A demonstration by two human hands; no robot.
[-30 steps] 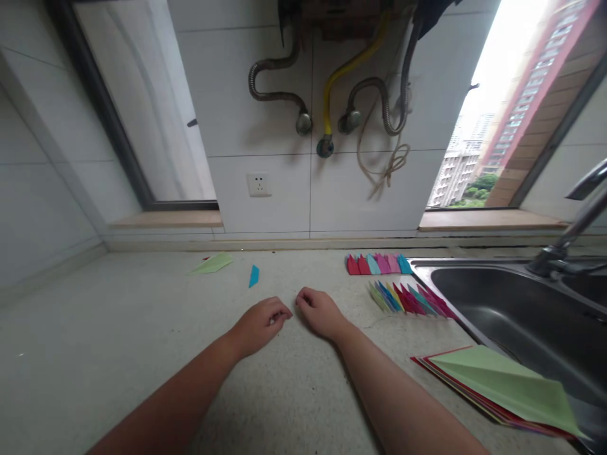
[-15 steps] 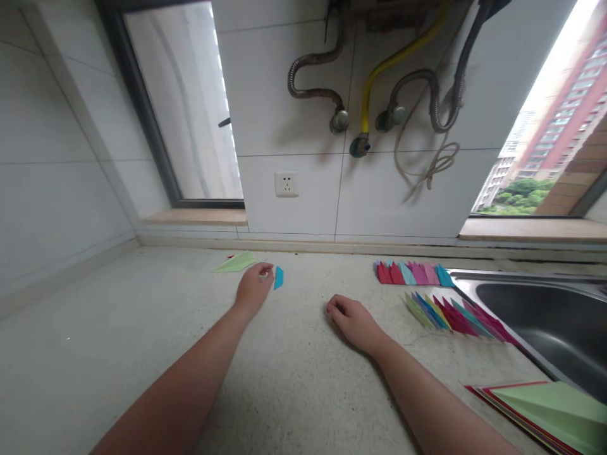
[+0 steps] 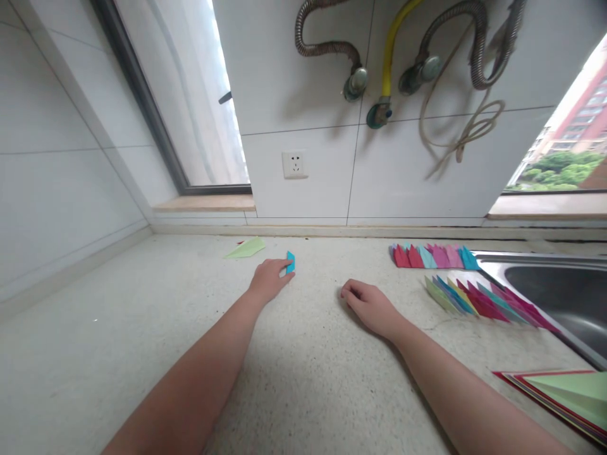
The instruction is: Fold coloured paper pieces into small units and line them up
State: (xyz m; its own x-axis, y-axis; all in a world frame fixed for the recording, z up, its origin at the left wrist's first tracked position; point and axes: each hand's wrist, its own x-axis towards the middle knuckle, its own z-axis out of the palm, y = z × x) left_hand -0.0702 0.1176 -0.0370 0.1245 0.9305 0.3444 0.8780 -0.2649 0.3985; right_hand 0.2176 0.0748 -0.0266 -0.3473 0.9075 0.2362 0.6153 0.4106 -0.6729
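My left hand (image 3: 272,279) is at a small blue folded paper piece (image 3: 291,263) on the pale countertop, its index finger and thumb closed on the piece's near side. The other fingers of that hand are curled out of sight. My right hand (image 3: 370,306) rests on the counter further right, fingers loosely curled in, with nothing visible in them. Beyond my left hand lies a light green folded paper (image 3: 246,248) with a bit of red behind it.
On the right stand a row of folded paper pieces (image 3: 434,257) and a slanted row of pointed ones (image 3: 486,302), beside the steel sink (image 3: 497,260). A stack of larger coloured papers (image 3: 564,392) lies at the near right. Pipes and a socket (image 3: 294,165) are on the tiled wall.
My left hand has moved slightly right, from beside the blue paper piece onto it, its thumb and index finger now at it. My right hand stays curled on the counter. The view has tilted down.
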